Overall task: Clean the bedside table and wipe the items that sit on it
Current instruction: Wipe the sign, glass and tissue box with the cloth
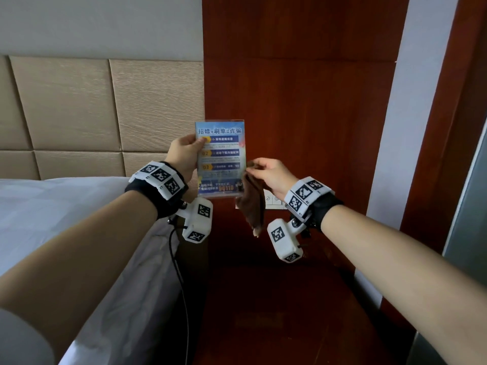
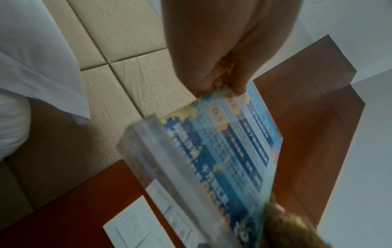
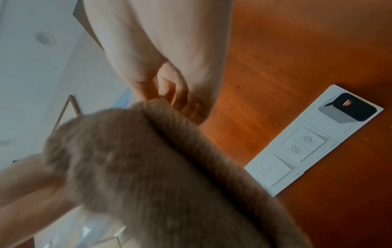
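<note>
A clear acrylic sign stand with a blue printed card (image 1: pixel 220 159) is held up in the air above the dark wooden bedside table (image 1: pixel 276 312). My left hand (image 1: pixel 188 151) grips its left edge, thumb on the front; the left wrist view shows the card (image 2: pixel 222 151) pinched at its upper end by my left hand (image 2: pixel 220 83). My right hand (image 1: pixel 263 171) pinches a brown cloth (image 1: pixel 253 206) at the sign's right edge, and the cloth hangs down below it. In the right wrist view the brown cloth (image 3: pixel 159 176) fills the frame under the curled fingers (image 3: pixel 174 94).
A white switch and socket panel (image 1: pixel 274 201) is set in the red-brown wall panel (image 1: pixel 303 101) behind the sign, also seen as the switch panel (image 3: pixel 307 144). A bed with white sheets (image 1: pixel 66 206) and a padded beige headboard (image 1: pixel 79 114) lies at the left. A black cable (image 1: pixel 179 272) hangs between bed and table.
</note>
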